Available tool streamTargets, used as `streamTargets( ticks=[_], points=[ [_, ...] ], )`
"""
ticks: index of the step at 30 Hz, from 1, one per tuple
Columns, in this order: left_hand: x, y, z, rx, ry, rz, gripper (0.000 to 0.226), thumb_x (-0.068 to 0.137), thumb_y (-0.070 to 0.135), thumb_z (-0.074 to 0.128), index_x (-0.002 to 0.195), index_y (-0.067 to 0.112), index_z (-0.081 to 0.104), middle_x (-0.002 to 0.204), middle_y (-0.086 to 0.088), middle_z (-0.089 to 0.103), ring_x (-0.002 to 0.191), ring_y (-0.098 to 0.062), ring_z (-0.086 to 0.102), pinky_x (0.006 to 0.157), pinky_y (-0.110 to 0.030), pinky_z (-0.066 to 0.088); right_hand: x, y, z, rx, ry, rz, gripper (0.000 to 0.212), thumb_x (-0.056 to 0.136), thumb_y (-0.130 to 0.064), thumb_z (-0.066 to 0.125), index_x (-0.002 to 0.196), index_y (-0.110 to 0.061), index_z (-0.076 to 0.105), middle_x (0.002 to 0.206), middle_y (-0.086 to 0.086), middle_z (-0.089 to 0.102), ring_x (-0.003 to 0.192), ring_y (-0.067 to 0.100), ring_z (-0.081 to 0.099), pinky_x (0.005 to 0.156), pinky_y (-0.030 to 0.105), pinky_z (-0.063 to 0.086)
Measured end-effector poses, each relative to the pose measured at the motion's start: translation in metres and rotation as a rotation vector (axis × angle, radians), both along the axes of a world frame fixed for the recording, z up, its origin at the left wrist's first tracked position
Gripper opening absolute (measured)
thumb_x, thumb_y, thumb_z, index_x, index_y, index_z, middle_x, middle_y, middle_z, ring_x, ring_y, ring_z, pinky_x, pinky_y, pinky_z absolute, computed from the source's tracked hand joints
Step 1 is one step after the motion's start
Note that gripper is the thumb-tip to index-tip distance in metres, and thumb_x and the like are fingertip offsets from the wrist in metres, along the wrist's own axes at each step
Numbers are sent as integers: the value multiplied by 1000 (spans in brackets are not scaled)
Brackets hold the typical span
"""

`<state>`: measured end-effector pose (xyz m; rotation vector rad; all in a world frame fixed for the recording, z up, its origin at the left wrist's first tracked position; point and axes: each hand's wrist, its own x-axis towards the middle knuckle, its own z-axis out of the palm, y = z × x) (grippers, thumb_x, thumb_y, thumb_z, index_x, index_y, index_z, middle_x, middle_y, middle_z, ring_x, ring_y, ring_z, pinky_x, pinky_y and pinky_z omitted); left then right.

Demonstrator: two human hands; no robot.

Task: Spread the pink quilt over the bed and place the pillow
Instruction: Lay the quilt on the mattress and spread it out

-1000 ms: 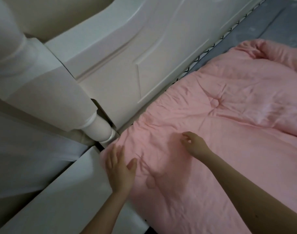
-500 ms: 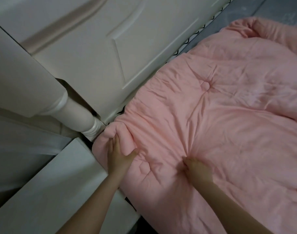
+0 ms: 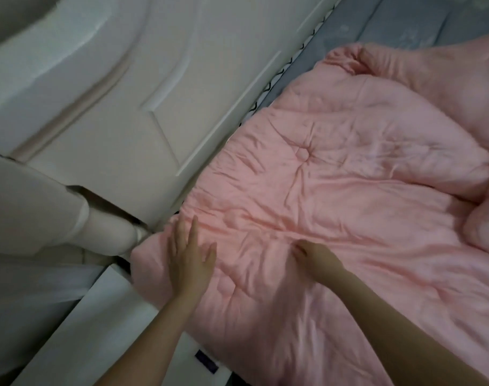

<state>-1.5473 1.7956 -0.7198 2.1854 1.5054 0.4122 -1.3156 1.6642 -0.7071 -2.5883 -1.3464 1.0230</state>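
Left hand [image 3: 189, 254] flat, fingers apart, on pink quilt [image 3: 335, 190] corner; right hand [image 3: 315, 256] pinching fabric.

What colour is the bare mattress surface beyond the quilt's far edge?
Grey, with a faint pale pattern; the mattress shows best in the head view, top right.

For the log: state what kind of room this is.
Most likely a bedroom. A pink quilt lies on a grey mattress set against a white panelled bed board, and two bare hands smooth the quilt's corner.

Both forearms bare, no sleeves/rings seen.
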Motion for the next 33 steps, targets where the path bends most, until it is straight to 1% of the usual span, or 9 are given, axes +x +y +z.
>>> streamTargets(
  ticks=[3,6,11,16,20,23,27,30,33],
  points=[
    [20,-6,36,-23,-90,-132,63,85,47,41,139,14,41,150,-6,32,137,-21,29,110,-21,21,-12,-41,7,-244,86,137,50,98,-33,37,144,-17,29,147,7,39,131,24,42,106,33,35],
    [52,-21,76,-45,-156,-287,64,83,50,35,139,19,41,148,3,35,135,-11,31,105,-8,16,-10,-87,32,-224,100,20,53,99,-34,36,147,-22,21,151,3,32,136,21,36,109,32,31],
    [118,-83,140,-27,-193,-502,67,82,55,34,140,22,40,149,7,34,135,-9,30,106,-15,21,32,-176,94,-4,38,-285,49,98,-35,40,143,-17,32,146,0,42,132,16,41,107,25,31],
    [175,-220,207,29,-177,-780,69,81,58,29,138,21,42,149,3,36,135,-17,35,109,-27,29,71,-321,175,257,-50,-627,37,97,-21,42,133,-15,49,135,6,54,124,23,50,100,27,37],
    [209,-353,262,237,-140,-1093,62,84,50,34,134,16,48,143,-7,44,129,-26,45,102,-42,43,61,-465,215,400,-33,-879,31,96,-15,42,125,-12,55,126,9,61,120,26,54,95,28,39],
    [231,-464,296,257,-146,-1244,65,84,55,29,138,22,41,149,-2,35,136,-23,34,106,-40,37,34,-583,232,400,-13,-1042,32,96,-19,44,125,-12,55,127,9,60,119,24,53,96,28,38],
    [240,-600,312,240,-200,-1447,57,89,49,40,141,23,38,152,1,28,139,-19,28,110,-38,32,4,-727,258,387,-55,-1244,31,96,-19,44,124,-10,55,128,8,58,118,22,52,90,24,37],
    [243,-679,316,184,-214,-1543,54,91,46,45,141,25,37,153,5,26,139,-15,26,111,-35,30,-10,-808,281,426,-95,-1379,33,96,-19,44,125,-9,54,129,9,58,120,24,51,97,29,38],
    [255,-740,313,143,-196,-1632,54,92,45,46,142,29,33,154,9,22,140,-13,24,112,-30,28,-20,-871,293,459,-142,-1494,31,95,-19,47,123,-8,57,125,9,60,118,23,53,94,26,38]
  ],
)
